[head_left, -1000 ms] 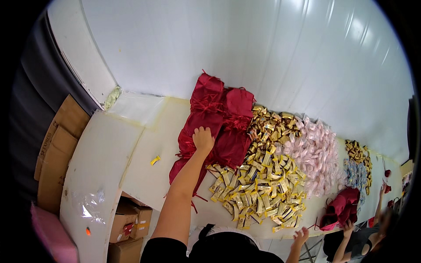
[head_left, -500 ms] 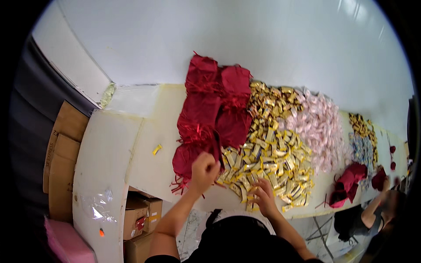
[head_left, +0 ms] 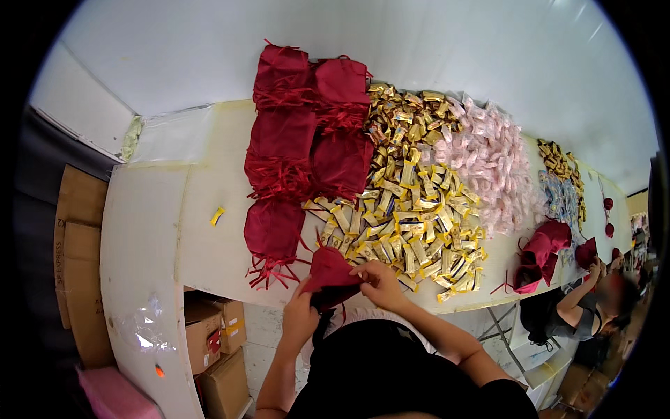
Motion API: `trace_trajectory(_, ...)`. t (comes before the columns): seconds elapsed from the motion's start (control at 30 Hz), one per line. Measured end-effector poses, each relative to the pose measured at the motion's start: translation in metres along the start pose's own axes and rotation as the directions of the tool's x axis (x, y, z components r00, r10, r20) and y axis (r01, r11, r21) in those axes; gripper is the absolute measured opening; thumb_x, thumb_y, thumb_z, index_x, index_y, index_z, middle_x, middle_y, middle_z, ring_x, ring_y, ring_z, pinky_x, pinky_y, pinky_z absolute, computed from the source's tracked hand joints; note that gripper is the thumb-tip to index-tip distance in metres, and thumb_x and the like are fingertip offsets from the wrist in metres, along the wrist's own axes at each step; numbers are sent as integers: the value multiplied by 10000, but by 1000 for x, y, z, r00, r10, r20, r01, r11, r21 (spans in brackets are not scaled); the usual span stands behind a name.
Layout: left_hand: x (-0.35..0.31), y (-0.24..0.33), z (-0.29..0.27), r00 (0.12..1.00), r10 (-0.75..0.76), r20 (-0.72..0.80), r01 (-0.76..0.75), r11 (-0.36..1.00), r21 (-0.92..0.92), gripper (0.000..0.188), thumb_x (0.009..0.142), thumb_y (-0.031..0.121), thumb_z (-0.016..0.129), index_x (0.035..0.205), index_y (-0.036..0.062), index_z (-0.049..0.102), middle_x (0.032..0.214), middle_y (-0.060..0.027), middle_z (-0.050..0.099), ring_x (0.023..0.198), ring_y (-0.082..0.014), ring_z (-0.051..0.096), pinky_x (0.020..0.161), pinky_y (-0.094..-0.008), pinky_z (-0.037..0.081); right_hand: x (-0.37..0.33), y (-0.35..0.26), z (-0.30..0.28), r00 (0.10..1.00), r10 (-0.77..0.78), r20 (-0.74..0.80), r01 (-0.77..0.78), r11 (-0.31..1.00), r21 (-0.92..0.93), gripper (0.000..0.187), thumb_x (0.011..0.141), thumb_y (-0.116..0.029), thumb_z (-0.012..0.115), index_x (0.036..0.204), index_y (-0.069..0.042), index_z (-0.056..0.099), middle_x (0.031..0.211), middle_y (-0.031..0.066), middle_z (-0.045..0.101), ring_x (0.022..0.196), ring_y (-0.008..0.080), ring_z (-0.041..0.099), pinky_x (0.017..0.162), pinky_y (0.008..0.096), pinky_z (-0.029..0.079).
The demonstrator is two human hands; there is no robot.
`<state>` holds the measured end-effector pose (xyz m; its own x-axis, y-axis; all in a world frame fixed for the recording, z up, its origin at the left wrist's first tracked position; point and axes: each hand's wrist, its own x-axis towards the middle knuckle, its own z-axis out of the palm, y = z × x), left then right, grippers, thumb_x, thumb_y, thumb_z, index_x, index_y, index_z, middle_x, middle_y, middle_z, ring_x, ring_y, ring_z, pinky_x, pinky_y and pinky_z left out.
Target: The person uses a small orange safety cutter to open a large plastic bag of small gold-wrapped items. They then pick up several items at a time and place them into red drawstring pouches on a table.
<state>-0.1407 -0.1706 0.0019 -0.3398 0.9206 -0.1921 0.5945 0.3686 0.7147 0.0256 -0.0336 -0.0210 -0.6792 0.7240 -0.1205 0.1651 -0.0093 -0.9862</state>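
The left hand (head_left: 300, 313) grips the left side of a red pouch (head_left: 330, 265), and the right hand (head_left: 381, 285) pinches its right edge, at the near edge of the table (head_left: 216, 260); beyond it lie more red pouches (head_left: 282, 140) at left, yellow-ended bars (head_left: 420, 241) beside them, gold packets (head_left: 408, 124) behind those, and pink packets (head_left: 488, 160) further right

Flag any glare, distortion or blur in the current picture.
Head view: glare spots on the clear plastic, faint streaks on the upper-right wall; fisheye bowing along the table's front edge, black corners; the co-worker's head blurred; left hand, right hand and red pouch fairly clear, the pouch's opening dark.
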Motion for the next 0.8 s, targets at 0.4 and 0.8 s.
trace_trajectory(0.4, 59, 30, -30, 976, 23, 218, -3, 996, -91, 494, 635, -26, 405, 1120, 6, 488, 1388, -124, 309, 1072, -355, 489, 875, -389, 415, 144, 51, -191, 991, 109, -83, -103, 192, -976, 753, 720, -389, 664, 1353, -270, 275, 1432, 212, 111, 1315, 394, 138, 1018, 508, 242)
trace_trajectory(0.8, 90, 18, -25, 980, -100, 174, 143, 955, -259, 563, 616, -73, 386, 1158, 22, 506, 1352, -144, 361, 1188, -315, 419, 934, -323, 372, 191, 63, -197, 800, -586, -129, 265, 538, -800, 288, 744, -8, 641, 986, -15, 485, 957, 162, 490, 635, 247, 539, 627, 316, 451)
